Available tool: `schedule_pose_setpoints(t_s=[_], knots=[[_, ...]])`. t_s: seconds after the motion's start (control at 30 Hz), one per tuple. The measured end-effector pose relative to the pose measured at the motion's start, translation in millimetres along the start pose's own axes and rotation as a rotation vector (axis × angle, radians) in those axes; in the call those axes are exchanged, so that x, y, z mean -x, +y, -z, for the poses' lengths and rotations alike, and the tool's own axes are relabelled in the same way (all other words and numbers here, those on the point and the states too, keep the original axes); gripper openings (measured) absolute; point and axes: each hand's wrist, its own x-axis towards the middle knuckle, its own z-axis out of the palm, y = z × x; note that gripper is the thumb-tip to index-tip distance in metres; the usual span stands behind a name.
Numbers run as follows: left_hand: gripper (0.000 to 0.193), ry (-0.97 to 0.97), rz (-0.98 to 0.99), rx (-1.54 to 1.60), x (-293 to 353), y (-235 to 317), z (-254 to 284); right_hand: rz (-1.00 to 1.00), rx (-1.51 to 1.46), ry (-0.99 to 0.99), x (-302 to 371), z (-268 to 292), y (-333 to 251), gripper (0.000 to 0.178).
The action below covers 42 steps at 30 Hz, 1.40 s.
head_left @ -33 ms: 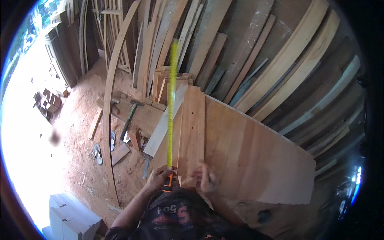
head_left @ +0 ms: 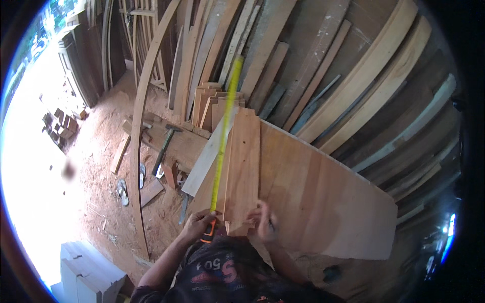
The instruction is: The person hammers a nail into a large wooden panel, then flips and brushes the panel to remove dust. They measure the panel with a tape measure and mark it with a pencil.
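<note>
My left hand (head_left: 196, 227) is closed around an orange and black tape measure (head_left: 208, 233), close to my body. From its case the yellow blade (head_left: 222, 141) stretches far out, leaning right across the left edge of a narrow wooden board (head_left: 243, 166). The blade's far end is blurred. Near the board's near right corner is my right hand (head_left: 263, 222), fingers bent but apart, with nothing visible in it. Whether it touches the board I cannot tell. Beneath the narrow board lies a wide wooden panel (head_left: 323, 197).
Long planks (head_left: 313, 60) lean along the far and right sides. A curved wooden strip (head_left: 137, 136) stands at left. A hammer (head_left: 164, 149) rests on a thick plank beside it, with sandals (head_left: 122, 192) on the dusty floor. White blocks (head_left: 91, 272) sit at lower left.
The far end of the yellow blade has swung to the right, and the case has tilted with it in my left hand. My right hand has shifted slightly.
</note>
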Motion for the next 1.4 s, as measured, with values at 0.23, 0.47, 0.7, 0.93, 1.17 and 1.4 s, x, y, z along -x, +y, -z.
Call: schedule_pose_setpoints(t_s=[0.23, 0.47, 0.7, 0.93, 1.17, 1.4], knots=[[0.032, -0.018, 0.043, -0.376, 27, -22, 26, 0.21, 0.255, -0.006, -145, 43, -46, 0.039], [0.03, 0.037, 0.259, -0.158, 21, -52, -31, 0.541, 0.418, -0.119, -350, 28, -36, 0.05], [0.038, 0.12, 0.33, -0.123, 11, -34, -75, 0.535, 0.413, -0.358, -443, 8, 1, 0.039], [0.037, 0.209, 0.321, -0.084, -6, -33, -103, 0.66, 0.433, -0.432, -478, -19, 10, 0.029], [0.033, 0.23, 0.34, -0.089, -21, -24, -107, 0.634, 0.573, -0.474, -509, -32, 35, 0.023], [0.04, 0.353, 0.346, -0.033, -20, -42, -112, 0.716, 0.525, -0.555, -516, -24, 42, 0.024]])
